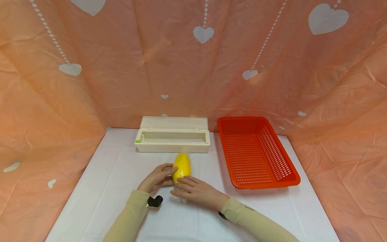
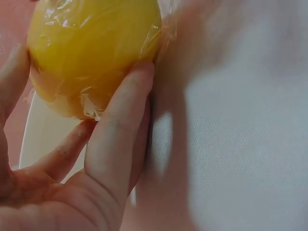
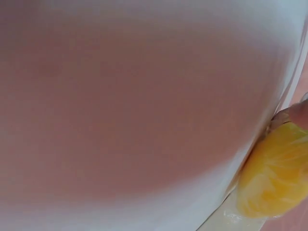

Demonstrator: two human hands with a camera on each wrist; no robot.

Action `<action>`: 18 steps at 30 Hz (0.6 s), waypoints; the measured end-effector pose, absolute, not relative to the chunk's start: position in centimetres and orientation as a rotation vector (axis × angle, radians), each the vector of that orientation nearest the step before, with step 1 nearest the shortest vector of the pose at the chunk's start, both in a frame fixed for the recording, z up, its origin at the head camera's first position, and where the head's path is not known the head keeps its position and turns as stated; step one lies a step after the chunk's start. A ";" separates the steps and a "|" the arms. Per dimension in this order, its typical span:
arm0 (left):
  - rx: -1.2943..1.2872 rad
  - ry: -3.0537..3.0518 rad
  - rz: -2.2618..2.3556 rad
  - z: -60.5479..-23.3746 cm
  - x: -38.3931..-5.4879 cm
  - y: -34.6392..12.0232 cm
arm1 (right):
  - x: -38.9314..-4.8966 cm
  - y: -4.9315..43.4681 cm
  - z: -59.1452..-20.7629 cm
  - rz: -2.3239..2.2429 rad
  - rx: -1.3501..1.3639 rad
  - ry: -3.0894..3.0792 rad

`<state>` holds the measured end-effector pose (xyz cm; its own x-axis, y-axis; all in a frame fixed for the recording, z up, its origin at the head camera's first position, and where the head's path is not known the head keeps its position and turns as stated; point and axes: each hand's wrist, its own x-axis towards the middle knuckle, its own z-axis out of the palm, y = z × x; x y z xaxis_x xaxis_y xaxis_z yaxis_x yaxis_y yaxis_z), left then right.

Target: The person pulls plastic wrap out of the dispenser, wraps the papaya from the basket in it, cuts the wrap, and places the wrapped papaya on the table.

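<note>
A yellow, egg-shaped fruit (image 1: 182,164), like a mango, is wrapped in clear plastic film and stands out over the white table in the head view. My left hand (image 1: 157,178) grips it from the left, its thumb (image 2: 122,125) pressed along the lower side and the other fingers around it in the left wrist view. Fairly straight fingers of my right hand (image 1: 201,193) touch the fruit's near end, over the film. Loose film (image 1: 180,200) shows just below that hand. In the right wrist view the wrapped fruit (image 3: 274,173) appears at the right edge.
Behind the hands, a cream film dispenser box (image 1: 172,148) lies with its lid (image 1: 173,122) raised and a small green slider (image 1: 138,141) at its left end. An orange-red plastic basket (image 1: 234,168) stands to the right. Peach curtains (image 1: 181,74) with white hearts enclose the table.
</note>
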<state>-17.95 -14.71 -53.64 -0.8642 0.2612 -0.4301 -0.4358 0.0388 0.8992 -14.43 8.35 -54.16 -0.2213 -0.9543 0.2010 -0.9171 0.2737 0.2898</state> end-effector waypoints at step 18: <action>-0.192 1.753 1.950 -53.7 -18.1 -15.1 | -14.5 8.2 -54.1 0.020 1.738 -2.155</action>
